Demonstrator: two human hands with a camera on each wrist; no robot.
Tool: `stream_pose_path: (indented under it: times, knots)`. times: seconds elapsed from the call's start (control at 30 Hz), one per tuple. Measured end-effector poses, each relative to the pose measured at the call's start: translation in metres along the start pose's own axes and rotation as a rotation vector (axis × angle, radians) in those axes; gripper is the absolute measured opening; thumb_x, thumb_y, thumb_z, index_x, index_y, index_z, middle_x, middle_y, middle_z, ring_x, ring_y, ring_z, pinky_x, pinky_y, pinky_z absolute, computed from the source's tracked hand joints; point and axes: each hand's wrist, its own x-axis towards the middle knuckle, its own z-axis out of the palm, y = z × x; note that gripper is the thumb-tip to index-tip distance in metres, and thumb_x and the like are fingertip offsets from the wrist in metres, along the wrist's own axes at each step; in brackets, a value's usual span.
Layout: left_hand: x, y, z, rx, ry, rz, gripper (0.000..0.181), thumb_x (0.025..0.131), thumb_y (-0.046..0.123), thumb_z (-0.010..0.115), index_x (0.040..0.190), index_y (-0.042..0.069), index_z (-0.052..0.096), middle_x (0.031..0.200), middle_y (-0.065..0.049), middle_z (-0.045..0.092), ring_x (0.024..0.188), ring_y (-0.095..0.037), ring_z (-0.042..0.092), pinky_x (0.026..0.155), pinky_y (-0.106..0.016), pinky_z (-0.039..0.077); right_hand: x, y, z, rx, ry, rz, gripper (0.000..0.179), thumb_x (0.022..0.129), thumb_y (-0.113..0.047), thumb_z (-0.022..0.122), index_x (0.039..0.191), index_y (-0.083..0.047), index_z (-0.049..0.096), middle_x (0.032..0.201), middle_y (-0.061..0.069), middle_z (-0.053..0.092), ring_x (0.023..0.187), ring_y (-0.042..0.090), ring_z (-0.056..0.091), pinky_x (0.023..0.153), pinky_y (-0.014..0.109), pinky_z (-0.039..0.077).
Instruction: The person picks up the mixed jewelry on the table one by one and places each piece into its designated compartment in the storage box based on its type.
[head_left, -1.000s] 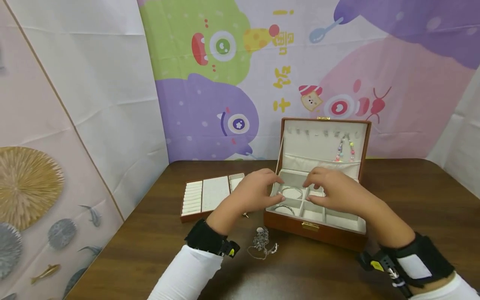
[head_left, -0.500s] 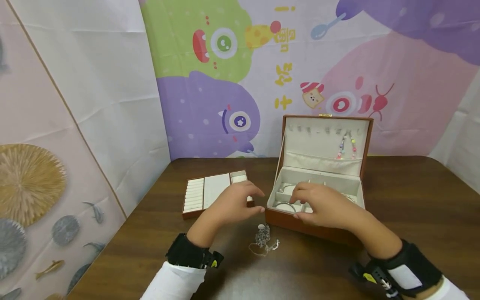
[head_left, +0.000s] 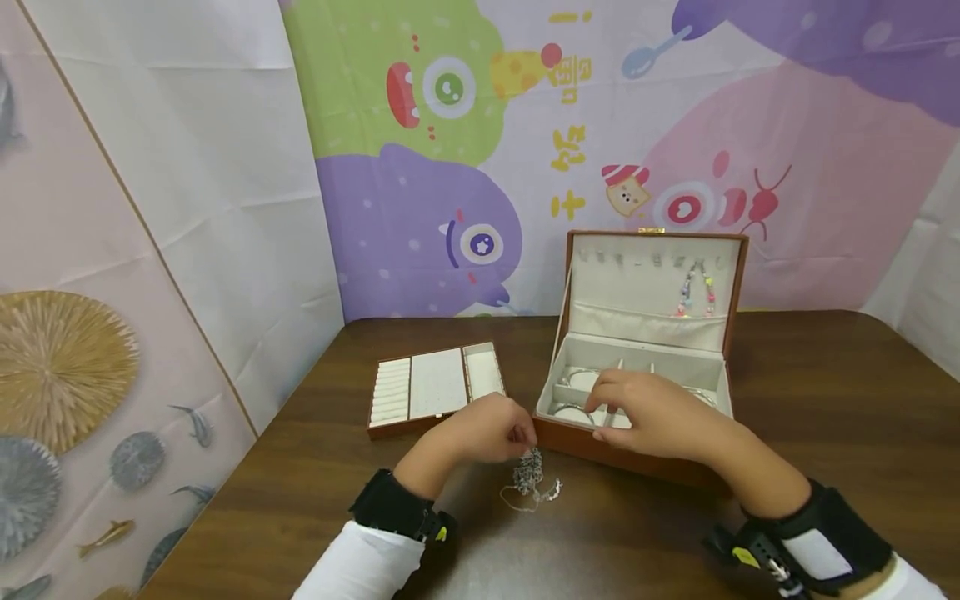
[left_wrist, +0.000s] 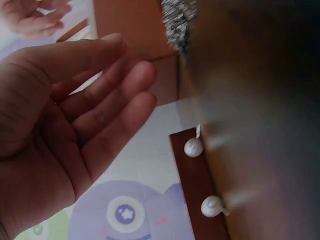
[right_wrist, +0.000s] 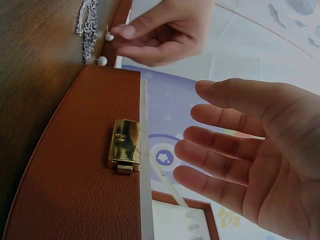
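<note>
My left hand (head_left: 487,429) hovers over the table beside a tangled silver chain necklace (head_left: 528,473), its fingers bent and holding nothing. In the left wrist view its thumb and fingertips are apart, with the chain (left_wrist: 177,22) beyond them. Two pearl earrings (left_wrist: 194,147) lie near the brown tray's edge. Over the front of the open brown jewelry box (head_left: 630,458) hangs my right hand (head_left: 660,412), fingers loosely bent and free of any object. Inside the box, silver bangles (head_left: 573,412) lie in compartments, partly hidden by that hand.
A jewelry tray (head_left: 437,383) with ring rolls stands left of the box. From the raised lid (head_left: 648,287) hangs a colorful beaded strand (head_left: 684,292). A gold clasp (right_wrist: 125,142) is on the box front. Behind the table (head_left: 600,542) is a cartoon backdrop (head_left: 420,225).
My left hand moved from above the box to the left, then down toward the silver chain. My right hand shifted down and toward the box's front edge, then stayed nearly still.
</note>
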Motion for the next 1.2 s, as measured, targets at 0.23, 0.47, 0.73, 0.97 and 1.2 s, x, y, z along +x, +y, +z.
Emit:
stream_pose_path:
  times: [0.23, 0.47, 0.73, 0.97, 1.2]
  knots:
    - [0.007, 0.004, 0.008, 0.131, -0.069, -0.035, 0.007, 0.085, 0.006, 0.072, 0.089, 0.009, 0.077, 0.082, 0.002, 0.071, 0.075, -0.007, 0.063, 0.069, -0.018, 0.05, 0.001, 0.002, 0.0, 0.028, -0.035, -0.002, 0.013, 0.083, -0.014, 0.074, 0.096, -0.012, 0.071, 0.093, -0.005, 0.064, 0.078, 0.01, 0.063, 0.071, 0.032, 0.054]
    - [0.008, 0.006, 0.01, 0.15, -0.08, -0.053, 0.01, 0.083, 0.002, 0.072, 0.082, 0.01, 0.076, 0.077, 0.005, 0.068, 0.07, -0.006, 0.059, 0.064, -0.017, 0.048, 0.003, 0.002, 0.002, 0.046, -0.06, -0.018, 0.014, 0.083, -0.012, 0.075, 0.096, -0.008, 0.071, 0.092, 0.0, 0.067, 0.077, 0.01, 0.061, 0.071, 0.032, 0.054]
    - [0.005, 0.006, 0.007, 0.178, -0.039, -0.014, 0.011, 0.08, 0.003, 0.072, 0.081, 0.013, 0.076, 0.076, 0.007, 0.068, 0.07, -0.005, 0.06, 0.065, -0.017, 0.048, 0.002, 0.0, 0.003, 0.057, -0.078, -0.018, 0.013, 0.083, -0.011, 0.075, 0.095, -0.008, 0.071, 0.091, -0.002, 0.066, 0.077, 0.008, 0.061, 0.071, 0.03, 0.053]
    - [-0.002, 0.01, -0.012, 0.096, 0.178, 0.043, 0.012, 0.077, 0.001, 0.068, 0.08, 0.01, 0.075, 0.073, 0.006, 0.064, 0.066, -0.007, 0.053, 0.063, -0.018, 0.046, 0.001, -0.001, -0.001, 0.074, -0.08, 0.001, 0.011, 0.085, -0.012, 0.073, 0.096, -0.009, 0.071, 0.092, -0.002, 0.066, 0.078, 0.009, 0.061, 0.071, 0.031, 0.053]
    - [-0.01, 0.02, -0.03, -0.116, 0.424, 0.104, 0.01, 0.079, -0.002, 0.068, 0.083, 0.004, 0.075, 0.075, 0.001, 0.064, 0.068, -0.007, 0.056, 0.062, -0.018, 0.048, 0.001, -0.002, -0.002, 0.084, -0.059, 0.0, 0.011, 0.086, -0.012, 0.072, 0.096, -0.008, 0.071, 0.092, -0.001, 0.066, 0.078, 0.013, 0.063, 0.069, 0.031, 0.054]
